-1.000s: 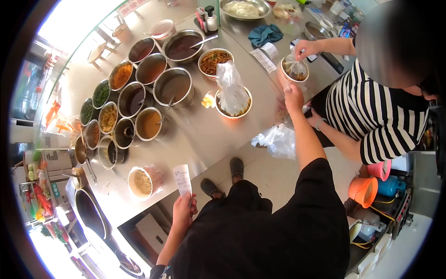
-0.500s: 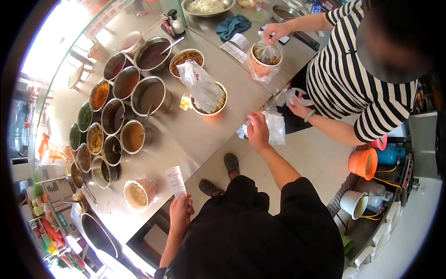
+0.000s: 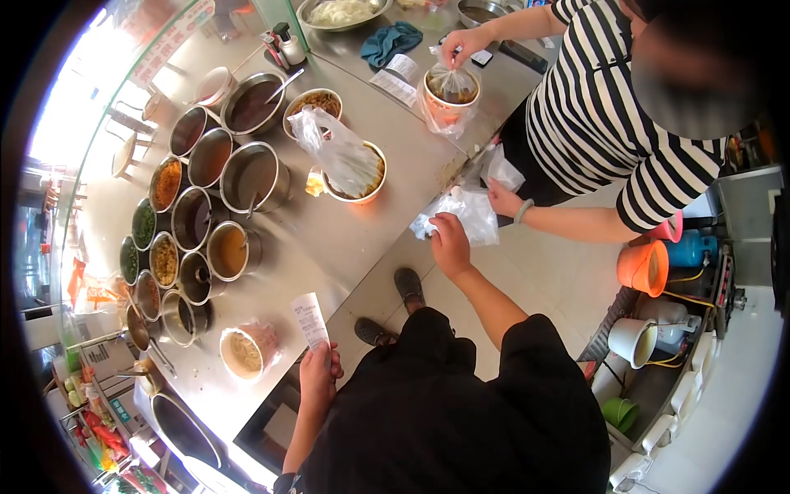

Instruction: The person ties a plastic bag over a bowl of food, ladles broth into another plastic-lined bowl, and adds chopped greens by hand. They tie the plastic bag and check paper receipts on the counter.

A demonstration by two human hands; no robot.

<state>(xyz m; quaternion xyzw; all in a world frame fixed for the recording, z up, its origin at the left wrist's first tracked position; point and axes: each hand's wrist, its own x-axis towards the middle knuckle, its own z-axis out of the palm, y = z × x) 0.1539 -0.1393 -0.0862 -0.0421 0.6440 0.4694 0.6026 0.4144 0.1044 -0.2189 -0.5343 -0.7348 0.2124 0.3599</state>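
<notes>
My left hand is closed on a printed paper receipt, held up near the counter's front edge. To its left stands a bagged bowl of noodles. My right hand has its fingers bent together at the edge of a clear plastic bag beside the counter; whether they grip the bag cannot be made out. Further in on the counter, a bowl has a crumpled plastic bag lying over it. Another filled bowl stands just behind.
Several metal pots of sauces and toppings cover the counter's left side. A co-worker in a striped shirt stands at the right, one hand on a bagged bowl. An orange bucket is at the lower right.
My right hand has drawn its fingers in and lowered slightly toward the bag. The co-worker's lower hand has shifted left. The view has shifted a little; my left hand still holds the receipt.
</notes>
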